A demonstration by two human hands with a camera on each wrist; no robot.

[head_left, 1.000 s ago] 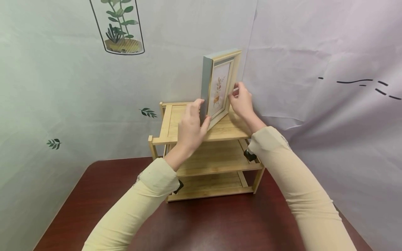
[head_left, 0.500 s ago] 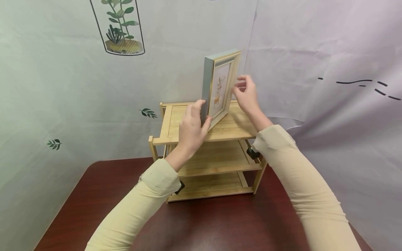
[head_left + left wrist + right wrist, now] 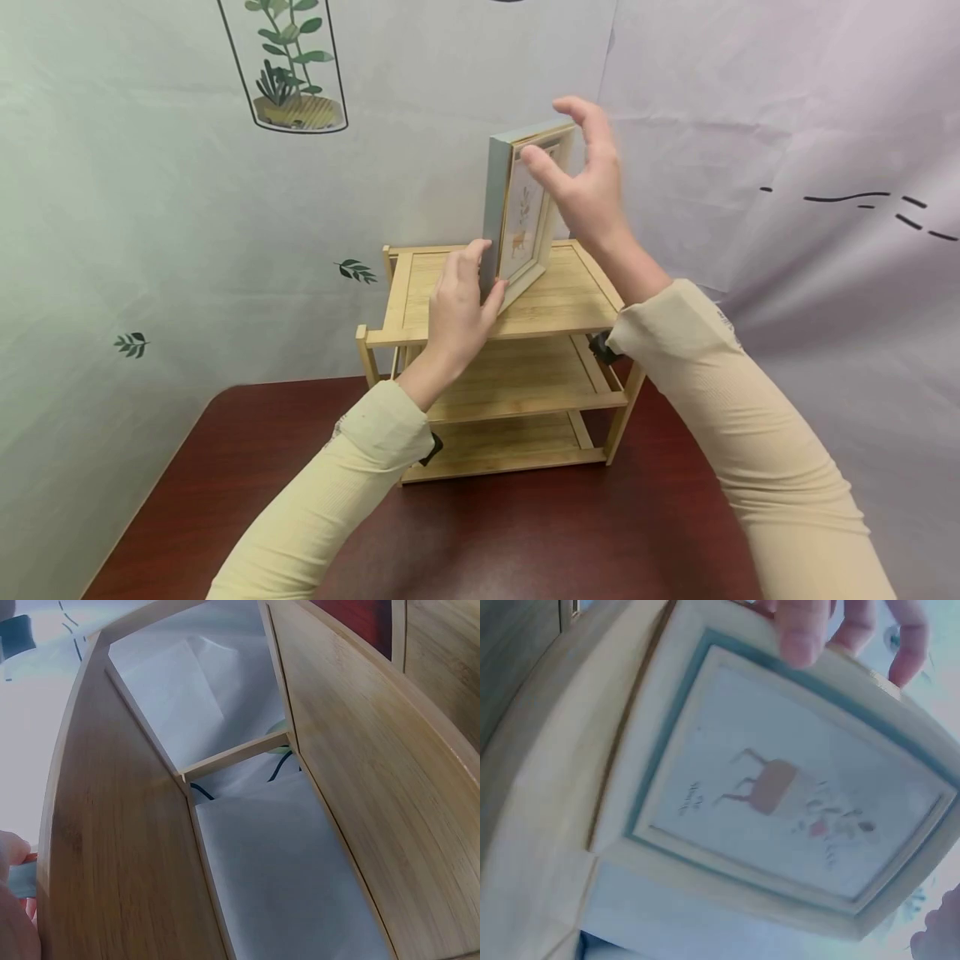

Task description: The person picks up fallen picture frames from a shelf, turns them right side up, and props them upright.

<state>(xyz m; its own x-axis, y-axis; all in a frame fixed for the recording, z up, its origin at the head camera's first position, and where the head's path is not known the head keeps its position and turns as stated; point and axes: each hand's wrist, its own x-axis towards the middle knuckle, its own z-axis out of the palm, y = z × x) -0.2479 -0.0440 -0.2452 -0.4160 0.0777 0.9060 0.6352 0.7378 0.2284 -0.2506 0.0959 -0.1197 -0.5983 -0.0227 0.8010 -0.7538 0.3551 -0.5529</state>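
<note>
A picture frame (image 3: 528, 217) with a blue-grey side and cream front stands upright on the top tier of a wooden shelf rack (image 3: 577, 300). My left hand (image 3: 459, 304) holds its left edge low down, thumb on the front and fingers along the side. My right hand (image 3: 596, 187) is raised at the frame's upper right corner, thumb and fingers spread apart, thumb overlapping the front. The right wrist view shows the picture (image 3: 780, 787), a pot on legs with a plant, turned sideways. There, the left fingers (image 3: 799, 637) lie over one edge.
The rack has two lower tiers (image 3: 517, 379) and stands on a dark red table (image 3: 480, 533). Behind it hangs a pale cloth wall (image 3: 420, 150) with printed plants. More cloth (image 3: 825, 333) hangs close on the right.
My right hand has left the frame's right edge, risen to its top corner and spread its fingers. My left hand and the frame have hardly moved.
</note>
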